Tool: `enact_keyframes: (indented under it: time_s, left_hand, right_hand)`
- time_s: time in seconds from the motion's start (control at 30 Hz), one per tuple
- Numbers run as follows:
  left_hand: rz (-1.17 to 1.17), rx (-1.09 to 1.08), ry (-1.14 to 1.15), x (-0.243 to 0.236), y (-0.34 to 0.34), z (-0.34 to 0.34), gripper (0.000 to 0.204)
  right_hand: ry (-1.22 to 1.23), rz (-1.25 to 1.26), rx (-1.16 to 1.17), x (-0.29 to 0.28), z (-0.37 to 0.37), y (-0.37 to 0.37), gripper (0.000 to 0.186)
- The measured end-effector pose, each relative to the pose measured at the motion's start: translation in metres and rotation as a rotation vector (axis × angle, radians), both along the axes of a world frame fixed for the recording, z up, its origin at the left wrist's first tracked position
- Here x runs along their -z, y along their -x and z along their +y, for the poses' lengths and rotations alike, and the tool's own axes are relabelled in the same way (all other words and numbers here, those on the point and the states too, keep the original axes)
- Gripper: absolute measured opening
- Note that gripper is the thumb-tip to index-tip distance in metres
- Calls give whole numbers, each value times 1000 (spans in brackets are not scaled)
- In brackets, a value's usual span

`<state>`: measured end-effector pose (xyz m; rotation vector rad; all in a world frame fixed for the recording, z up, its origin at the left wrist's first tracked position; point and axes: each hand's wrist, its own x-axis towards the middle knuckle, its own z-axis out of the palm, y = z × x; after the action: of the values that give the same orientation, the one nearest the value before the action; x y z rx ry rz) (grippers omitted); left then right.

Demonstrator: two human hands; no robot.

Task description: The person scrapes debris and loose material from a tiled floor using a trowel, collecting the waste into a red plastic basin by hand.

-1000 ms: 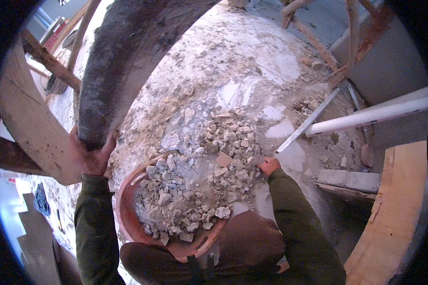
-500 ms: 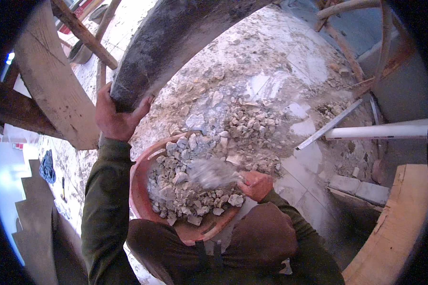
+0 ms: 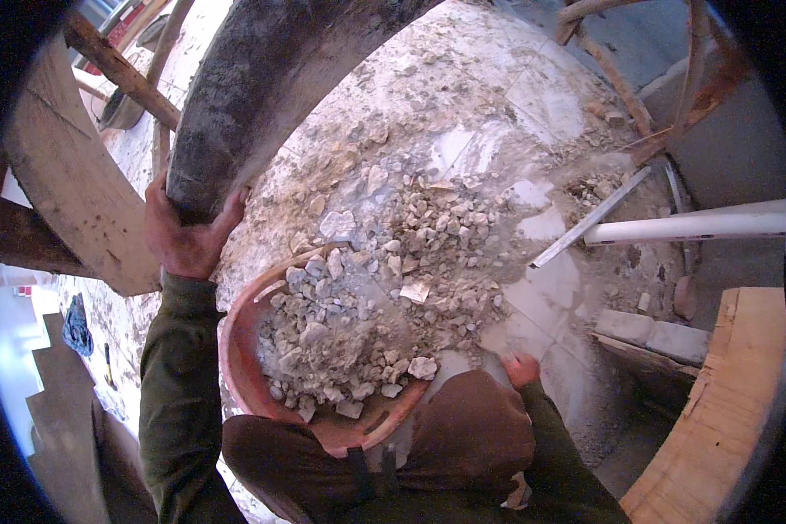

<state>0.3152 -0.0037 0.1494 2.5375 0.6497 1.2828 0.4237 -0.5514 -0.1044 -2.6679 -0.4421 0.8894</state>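
Observation:
My left hand (image 3: pixel 186 234) is wrapped around the lower end of a thick, dark, dusty beam-like piece (image 3: pixel 236 113) that runs up out of view. Below it, between my knees, a reddish plastic tub (image 3: pixel 243 371) holds a heap of broken grey stone rubble (image 3: pixel 319 336). My right hand (image 3: pixel 521 368) is low, right of the tub, beside my knee and close to the dusty floor. Its fingers look closed, partly hidden by the knee; a pale flat shape lies just ahead of it, and what the hand holds is unclear.
More loose rubble (image 3: pixel 450 218) is piled on the dusty tiles beyond the tub. A white pipe (image 3: pixel 690 229) and a metal strip (image 3: pixel 589 218) lie to the right, above pale blocks (image 3: pixel 655 336) and a wooden board (image 3: pixel 716 393). Wooden planks (image 3: pixel 79 175) stand at left.
My right hand has moved from over the tub's right rim down and right, toward the floor. The blurred grey mass at its fingers over the rubble is gone. My left hand keeps its grip.

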Motion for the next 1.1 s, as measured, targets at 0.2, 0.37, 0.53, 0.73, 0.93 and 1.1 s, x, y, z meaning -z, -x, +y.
enact_keyframes:
  time_s: [0.2,0.37,0.53,0.73,0.93,1.1]
  left_hand:
    - [14,0,77,-2,7,9,66]
    - [66,-57,-52,-10,3,1,68]
    - [90,-81,-67,-15,6,-1,69]
    - [87,-80,-50,-13,4,0,69]
    - [72,-41,-53,-10,5,1,68]
    - [10,-19,-33,-10,4,-1,69]
  right_hand:
    - [-122,-90,-120,34,126,-56,42]
    - [-303,-281,-239,20,137,-58,43]
    - [-453,-320,-569,-54,180,4,27]
    - [-467,-182,-330,-71,114,6,26]
    - [-79,-338,-332,-31,-48,33,35]
    - [-88,12,-150,44,20,32,38]
